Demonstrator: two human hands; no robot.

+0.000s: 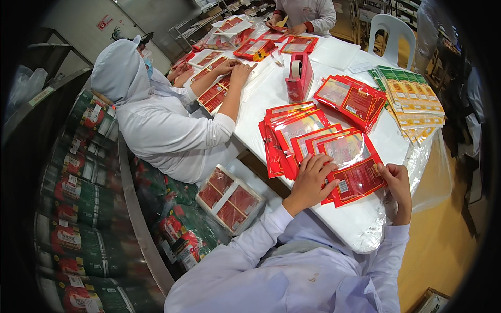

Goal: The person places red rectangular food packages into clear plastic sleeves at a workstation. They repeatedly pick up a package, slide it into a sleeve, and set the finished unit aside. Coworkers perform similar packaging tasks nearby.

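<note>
Before me, at the table corner, lies a red plastic pouch [358,174] with a clear window, a printed lower panel and a barcode. My right hand [395,182] has its right edge, thumb on top and fingers mostly hidden underneath. My left hand [314,180] rests palm down across its left side, fingers slightly apart. More red pouches [299,129] are fanned out beneath and to the left of it. Another stack of red pouches [348,98] lies farther back on the right.
A red tape dispenser [299,80] stands mid-table. Printed green and yellow sheets [413,101] overhang the right edge near a white plastic chair [395,37]. Left of me sits a co-worker [168,113], with a wrapped bundle of labels [231,199] nearby. Another person [307,17] works across the table [274,78].
</note>
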